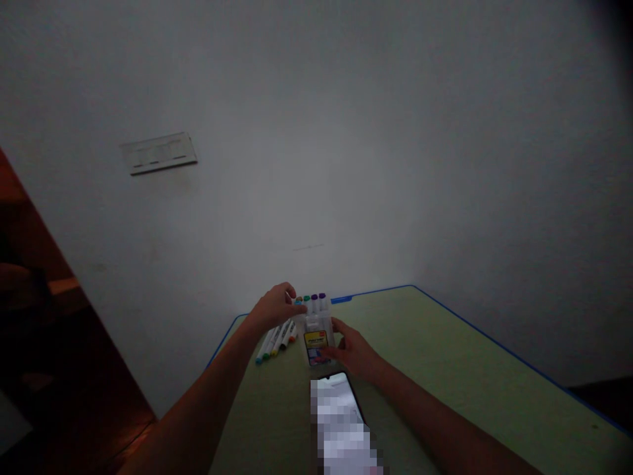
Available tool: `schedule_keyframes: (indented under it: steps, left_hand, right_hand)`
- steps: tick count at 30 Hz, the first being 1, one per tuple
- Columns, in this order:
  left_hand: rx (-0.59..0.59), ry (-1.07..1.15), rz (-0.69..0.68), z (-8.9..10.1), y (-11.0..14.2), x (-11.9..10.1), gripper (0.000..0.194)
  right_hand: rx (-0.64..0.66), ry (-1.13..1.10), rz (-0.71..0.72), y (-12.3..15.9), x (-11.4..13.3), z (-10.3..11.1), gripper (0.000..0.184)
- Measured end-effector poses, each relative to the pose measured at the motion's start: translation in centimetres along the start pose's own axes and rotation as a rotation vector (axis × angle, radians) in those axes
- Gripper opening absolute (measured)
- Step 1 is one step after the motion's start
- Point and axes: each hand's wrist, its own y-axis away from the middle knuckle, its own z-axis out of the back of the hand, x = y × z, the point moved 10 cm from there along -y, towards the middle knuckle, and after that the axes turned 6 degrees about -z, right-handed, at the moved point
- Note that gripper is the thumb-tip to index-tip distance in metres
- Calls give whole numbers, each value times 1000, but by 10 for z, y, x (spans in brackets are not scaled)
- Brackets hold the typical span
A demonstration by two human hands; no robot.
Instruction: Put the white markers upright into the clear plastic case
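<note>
A clear plastic marker case [310, 324] with a yellow and blue label stands upright on the table. Several markers [318, 302] poke out of its top, their caps purple, green and brown. My left hand [277, 307] is at the case's upper left corner, thumb and fingers closed about a blue-capped marker [298, 303]; the marker's lower part is hidden. On the other side, my right hand [350, 349] grips the case by its right side and lower front. Several loose markers [273, 342] with white barrels lie side by side on the table, just left of the case.
A lit phone [341, 409], partly blurred out, lies in front of the case. The pale green table [445, 376] has a blue edge and stands against a grey wall. A switch plate [159, 153] is on the wall; a dark doorway opens at the left.
</note>
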Motion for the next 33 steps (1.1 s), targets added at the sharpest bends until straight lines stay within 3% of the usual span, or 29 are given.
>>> schedule_keyframes:
  steps: [5, 8, 11, 13, 18, 21, 33]
  left_hand:
    - [-14, 12, -2, 2, 4, -2, 34]
    - [-115, 113, -34, 14, 12, -1, 41]
    - [-285, 127, -63, 29, 25, 14, 38]
    - [-316, 68, -25, 26, 33, 37, 32]
    - [-200, -169, 136, -11, 58, 110, 26]
    - [-160, -166, 144, -24, 70, 134, 30]
    - [84, -192, 238, -53, 75, 153, 26]
  right_hand:
    - [-8, 63, -26, 1, 3, 1, 52]
    - [-4, 71, -28, 1, 1, 2, 52]
    - [-18, 105, -35, 1, -1, 6, 55]
    - [-36, 140, -44, 1, 0, 9, 55]
    - [-92, 182, -71, 1, 1, 21, 55]
    - [-107, 177, -87, 1, -1, 25, 53]
    - [-49, 105, -75, 4, 3, 19, 49]
